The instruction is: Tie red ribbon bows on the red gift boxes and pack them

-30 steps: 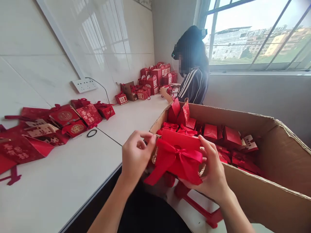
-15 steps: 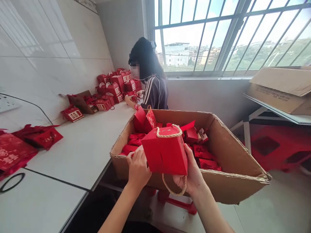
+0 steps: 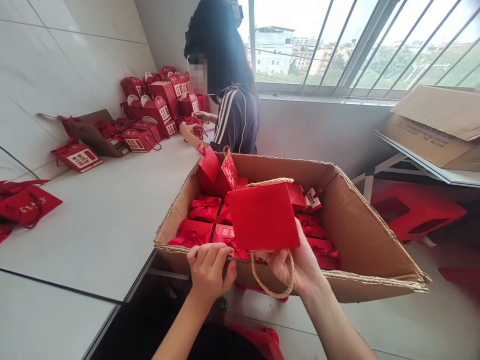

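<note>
My right hand (image 3: 294,265) grips the underside of a red gift box (image 3: 263,216) with beige rope handles, holding it over the near edge of a large open cardboard carton (image 3: 360,235). My left hand (image 3: 209,267) is curled with its fingers closed at the box's lower left corner, against the carton's near rim; what it pinches is hidden. The carton holds several finished red gift boxes (image 3: 204,207) with ribbon bows.
A white counter (image 3: 108,220) runs along the left with red bags (image 3: 28,205) and stacked red boxes (image 3: 157,102) at its far end. Another person (image 3: 228,100) works there by the window. A second cardboard carton (image 3: 438,125) sits on a shelf at right, red stools (image 3: 416,210) below.
The view has swung right and down. The red box has turned in my hands, from bow side to plain side, and moved lower over the carton. My left hand dropped to the carton rim.
</note>
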`<state>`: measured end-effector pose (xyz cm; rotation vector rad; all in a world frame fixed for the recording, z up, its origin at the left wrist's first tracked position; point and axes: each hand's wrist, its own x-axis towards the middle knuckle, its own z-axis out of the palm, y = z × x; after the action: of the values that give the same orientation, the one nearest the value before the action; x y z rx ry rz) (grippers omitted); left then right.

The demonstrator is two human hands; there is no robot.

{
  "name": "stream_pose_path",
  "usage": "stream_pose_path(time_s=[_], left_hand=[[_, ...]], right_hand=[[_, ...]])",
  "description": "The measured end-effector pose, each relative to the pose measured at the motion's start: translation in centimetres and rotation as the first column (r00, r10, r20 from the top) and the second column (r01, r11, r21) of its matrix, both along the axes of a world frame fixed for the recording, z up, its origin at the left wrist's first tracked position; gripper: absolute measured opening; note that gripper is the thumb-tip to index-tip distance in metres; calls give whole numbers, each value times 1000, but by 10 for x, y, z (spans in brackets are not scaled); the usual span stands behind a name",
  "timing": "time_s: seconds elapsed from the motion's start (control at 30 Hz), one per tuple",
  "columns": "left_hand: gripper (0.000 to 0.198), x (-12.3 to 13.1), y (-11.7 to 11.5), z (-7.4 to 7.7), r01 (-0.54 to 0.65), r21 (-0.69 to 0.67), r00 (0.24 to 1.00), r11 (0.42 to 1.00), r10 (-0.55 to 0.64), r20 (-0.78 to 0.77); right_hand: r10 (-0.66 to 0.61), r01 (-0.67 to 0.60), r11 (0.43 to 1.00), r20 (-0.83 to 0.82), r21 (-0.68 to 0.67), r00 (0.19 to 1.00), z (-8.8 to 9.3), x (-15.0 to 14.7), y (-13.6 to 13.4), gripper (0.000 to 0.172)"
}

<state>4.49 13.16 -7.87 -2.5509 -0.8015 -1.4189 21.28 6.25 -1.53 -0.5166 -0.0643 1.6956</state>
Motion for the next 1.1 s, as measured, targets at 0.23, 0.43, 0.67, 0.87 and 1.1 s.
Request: stream_pose_path(time_s=[0.23, 0.43, 0.67, 0.87, 1.1], left_hand=[[20, -1, -2, 2, 21, -26, 1000, 999, -21, -12], [21, 1, -3, 3, 15, -38, 1000, 999, -15, -10], [20, 1, -5, 4, 20, -83, 1000, 996, -21, -20], [16, 3, -7, 2, -5, -106, 999, 994, 1, -42], [13, 2, -7, 5, 7, -138, 996, 990, -19, -82]], right_hand=[[-237, 252, 930, 960, 269, -151, 13, 46, -33, 82], [57, -51, 992, 788, -111, -614, 16, 76, -39, 94], [270, -103, 910, 762, -402, -588, 11, 90, -8, 91], [303, -257, 860, 846, -441, -438, -7, 89, 2, 91], [280, -203, 893, 848, -402, -449, -11, 88, 5, 79]])
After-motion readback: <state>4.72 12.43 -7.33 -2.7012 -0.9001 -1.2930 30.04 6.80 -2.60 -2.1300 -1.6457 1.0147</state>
